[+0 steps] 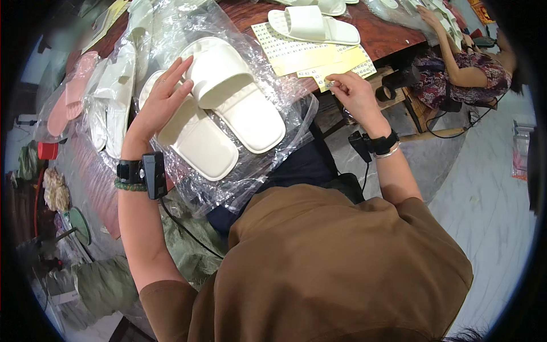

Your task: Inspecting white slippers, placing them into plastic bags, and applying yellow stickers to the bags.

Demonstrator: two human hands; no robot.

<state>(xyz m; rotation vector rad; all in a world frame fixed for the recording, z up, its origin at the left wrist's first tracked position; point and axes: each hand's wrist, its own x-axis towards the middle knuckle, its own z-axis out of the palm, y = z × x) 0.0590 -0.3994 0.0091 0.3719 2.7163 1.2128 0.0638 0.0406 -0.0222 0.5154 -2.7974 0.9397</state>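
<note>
A pair of white slide slippers lies on clear plastic wrap in front of me. My left hand is open, its fingers stretched over the strap of the left slipper. The right slipper lies beside it, slightly farther off. My right hand is closed in a pinch at the near edge of a yellow sticker sheet. Between its fingertips shows a tiny piece that looks like a sticker. Another white slipper rests on the far part of the sheets.
Clear plastic wrap spreads around the pair. On the left are more wrapped white slippers and a pink pair. The dark red wooden table ends at right, near a wooden stool. A co-worker sits at far right, handling slippers.
</note>
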